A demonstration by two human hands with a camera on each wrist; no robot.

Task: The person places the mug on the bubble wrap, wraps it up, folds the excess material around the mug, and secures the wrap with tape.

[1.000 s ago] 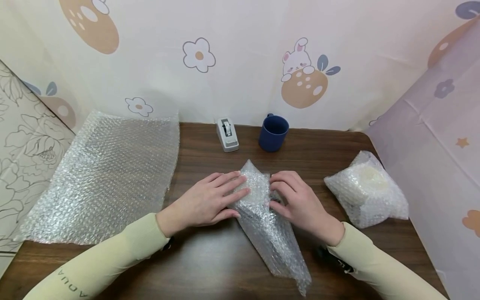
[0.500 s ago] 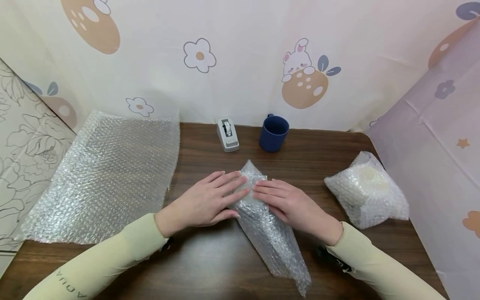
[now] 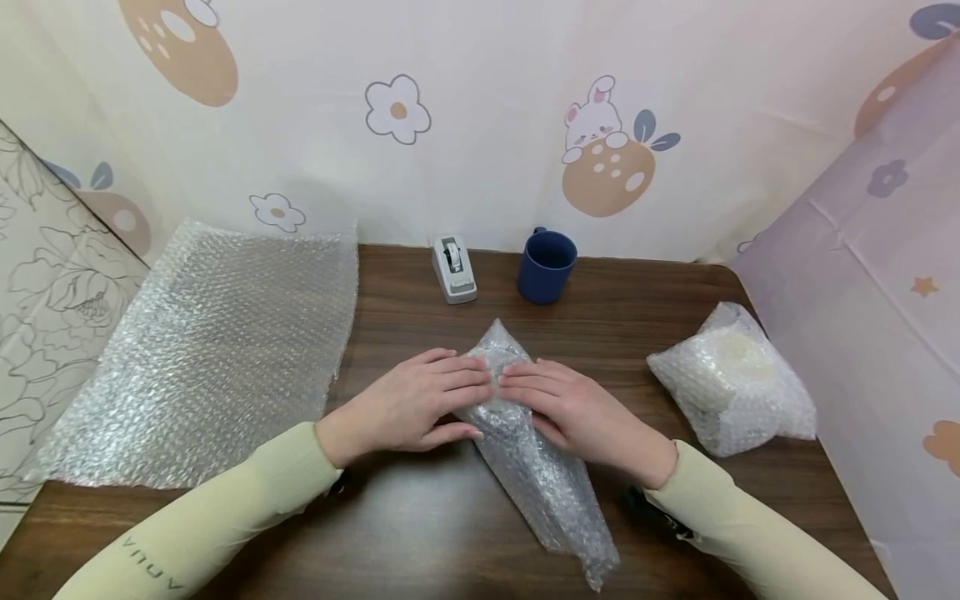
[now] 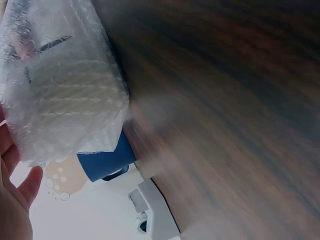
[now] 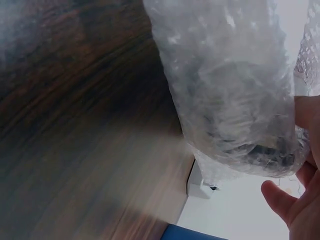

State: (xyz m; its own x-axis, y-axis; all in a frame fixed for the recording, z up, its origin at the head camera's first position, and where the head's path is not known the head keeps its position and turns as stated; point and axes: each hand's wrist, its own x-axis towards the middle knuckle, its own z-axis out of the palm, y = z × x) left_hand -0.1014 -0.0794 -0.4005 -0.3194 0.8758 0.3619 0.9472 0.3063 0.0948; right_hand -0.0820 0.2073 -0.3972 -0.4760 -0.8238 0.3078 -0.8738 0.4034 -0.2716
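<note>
A bundle of clear bubble wrap (image 3: 551, 479) lies on the table between my hands, its loose tail trailing toward the front right. My left hand (image 3: 420, 398) rests on its top from the left, fingers extended. From the right, my right hand (image 3: 581, 410) lies over the top too, its fingertips close to the left ones. In the left wrist view, a pale ridged shape (image 4: 77, 95) shows through the wrap. Layers of film blur what is inside. The right wrist view has the bundle's rounded side (image 5: 230, 115) with the thumb (image 5: 277, 200) beside it.
A flat sheet of bubble wrap (image 3: 217, 350) covers the table's left side. At the back stand a grey-white tape dispenser (image 3: 454, 271) and a dark blue mug (image 3: 546, 271). Another bubble-wrapped package (image 3: 738, 375) sits at the right edge. A printed curtain (image 3: 480, 175) hangs behind.
My right hand has gone from the bundle's right side, where its fingers were bent at the film, to lying flat on top near the left fingertips. The left hand has shifted only slightly.
</note>
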